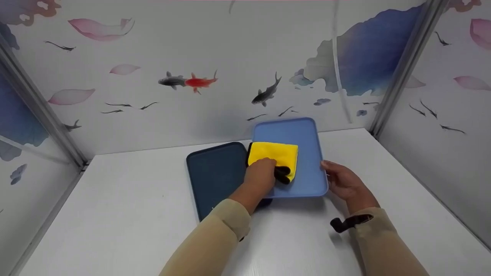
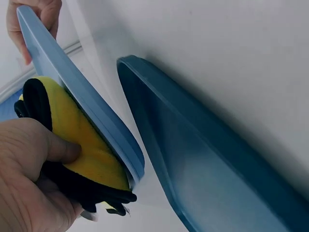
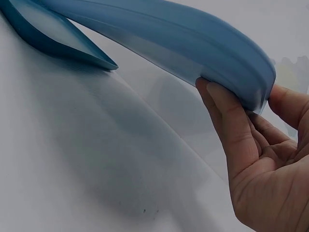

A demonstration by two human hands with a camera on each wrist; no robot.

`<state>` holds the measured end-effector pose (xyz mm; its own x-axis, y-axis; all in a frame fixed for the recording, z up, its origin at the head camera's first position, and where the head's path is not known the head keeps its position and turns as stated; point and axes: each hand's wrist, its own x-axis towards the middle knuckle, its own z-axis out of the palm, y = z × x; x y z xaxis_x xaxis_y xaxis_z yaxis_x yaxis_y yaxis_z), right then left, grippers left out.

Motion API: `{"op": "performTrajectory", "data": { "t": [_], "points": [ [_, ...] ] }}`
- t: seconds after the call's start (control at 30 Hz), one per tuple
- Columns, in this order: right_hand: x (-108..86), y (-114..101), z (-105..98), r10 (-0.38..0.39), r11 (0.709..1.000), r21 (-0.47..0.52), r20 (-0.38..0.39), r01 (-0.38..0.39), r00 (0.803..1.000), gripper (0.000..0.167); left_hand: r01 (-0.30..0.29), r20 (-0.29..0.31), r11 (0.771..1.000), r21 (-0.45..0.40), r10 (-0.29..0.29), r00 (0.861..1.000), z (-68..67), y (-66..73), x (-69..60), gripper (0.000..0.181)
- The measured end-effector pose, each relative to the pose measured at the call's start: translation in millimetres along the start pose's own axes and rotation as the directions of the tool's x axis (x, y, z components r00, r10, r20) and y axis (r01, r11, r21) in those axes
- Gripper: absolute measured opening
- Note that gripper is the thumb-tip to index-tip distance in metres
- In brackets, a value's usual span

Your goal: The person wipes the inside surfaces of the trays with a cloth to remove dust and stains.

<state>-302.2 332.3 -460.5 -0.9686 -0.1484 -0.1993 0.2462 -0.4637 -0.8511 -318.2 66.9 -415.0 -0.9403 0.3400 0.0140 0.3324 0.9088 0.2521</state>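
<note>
Here I see the left hand (image 1: 261,177) gripping a folded yellow cloth (image 1: 284,152) against the light-blue tray (image 1: 310,172), whose right edge the right hand (image 1: 348,188) pinches above the table (image 1: 115,211). The dark tray (image 1: 215,174) lies to its left.

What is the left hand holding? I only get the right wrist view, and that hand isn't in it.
Observer: The left hand grips a yellow cloth.
Operator: My view shows the light tray held up by the right hand. Where's the cloth relative to that tray?
Observer: In the head view, it's over the tray's inner face, toward the left side.
Operator: Is it yellow all over?
Observer: No, the left wrist view shows black edging.
</note>
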Motion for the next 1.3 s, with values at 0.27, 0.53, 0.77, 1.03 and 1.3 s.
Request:
{"op": "performTrajectory", "data": {
  "t": [0.27, 0.53, 0.77, 1.03, 1.3],
  "points": [
    [-3.0, 2, 2, 0.031, 0.999, 0.03, -0.024, -0.031, 0.999, 0.022, 0.001, -0.028, 0.999, 0.04, 0.0, 1.0, 4.2, 18.4, -2.0, 0.029],
    [-2.1, 7, 3, 0.068, 0.997, 0.037, -0.061, -0.066, 0.996, 0.019, -0.049, -0.039, 0.998, 0.041, 0.051, 0.998, 12.2, 31.6, -6.4, 0.035],
    [-0.3, 6, 4, 0.054, 0.997, 0.06, 0.007, -0.054, 0.999, 0.023, -0.058, -0.006, 0.998, 0.02, 0.058, 0.998, 11.9, 42.5, -6.6, 0.046],
    [-1.6, 1, 6, 0.042, 0.995, 0.093, 0.061, -0.048, 0.997, 0.026, -0.136, -0.022, 0.989, 0.061, 0.138, 0.99, 10.3, 54.0, -6.5, 0.05],
    [-3.1, -2, 7, 0.041, 0.99, 0.135, 0.062, -0.049, 0.997, 0.024, -0.24, -0.061, 0.963, 0.127, 0.249, 0.967, 11.8, 57.1, -7.7, 0.064]
  ]
}}
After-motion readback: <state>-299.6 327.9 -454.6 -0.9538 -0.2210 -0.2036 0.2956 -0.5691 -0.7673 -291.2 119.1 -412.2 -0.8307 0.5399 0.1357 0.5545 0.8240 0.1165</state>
